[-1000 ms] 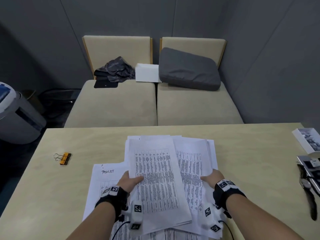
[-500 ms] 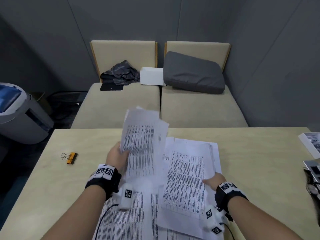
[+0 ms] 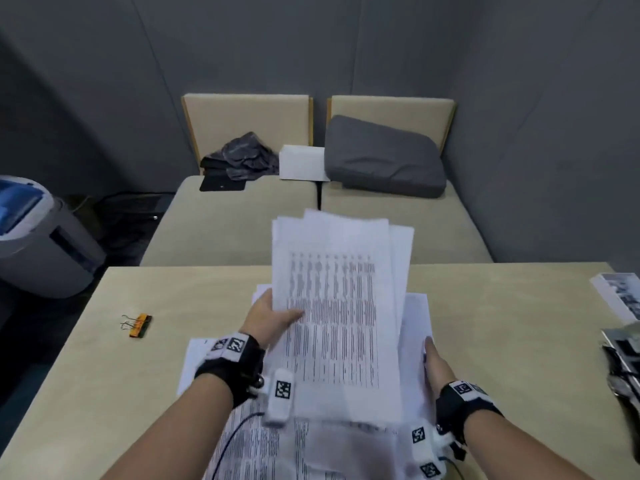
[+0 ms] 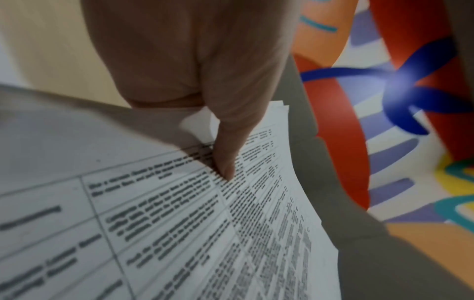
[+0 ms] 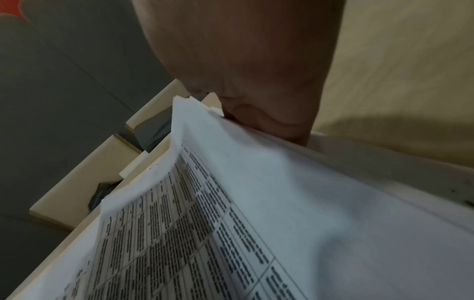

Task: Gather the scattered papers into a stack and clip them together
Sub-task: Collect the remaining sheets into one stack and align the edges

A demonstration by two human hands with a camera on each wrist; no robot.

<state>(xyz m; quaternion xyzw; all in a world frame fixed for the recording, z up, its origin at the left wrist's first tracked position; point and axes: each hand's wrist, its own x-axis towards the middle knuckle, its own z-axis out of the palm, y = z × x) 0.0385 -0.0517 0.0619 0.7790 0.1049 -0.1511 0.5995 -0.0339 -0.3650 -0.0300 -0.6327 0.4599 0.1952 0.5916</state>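
My left hand (image 3: pixel 273 317) grips the left edge of a bundle of printed papers (image 3: pixel 339 323), lifted and tilted above the table (image 3: pixel 502 323). In the left wrist view its thumb (image 4: pixel 225 162) presses on the top sheet (image 4: pixel 179 223). Along the bundle's right edge lies my right hand (image 3: pixel 436 362), the finger that shows straight; in the right wrist view the sheets (image 5: pixel 256 203) meet its palm (image 5: pixel 243 71) and cover the fingers. More printed sheets (image 3: pixel 249 445) lie flat under my forearms. An orange binder clip (image 3: pixel 136 325) rests on the table to the left, apart from both hands.
Small items and a white box (image 3: pixel 620 296) sit at the table's right edge. Behind the table is a beige bench with a grey cushion (image 3: pixel 384 157), a white box (image 3: pixel 301 162) and dark cloth (image 3: pixel 242 157). A grey and blue appliance (image 3: pixel 34 237) stands on the floor at left.
My left hand has carried its lifted sheets to the right, over the pile by my right hand, so they form one bundle. My right hand now lies against that bundle's right edge.
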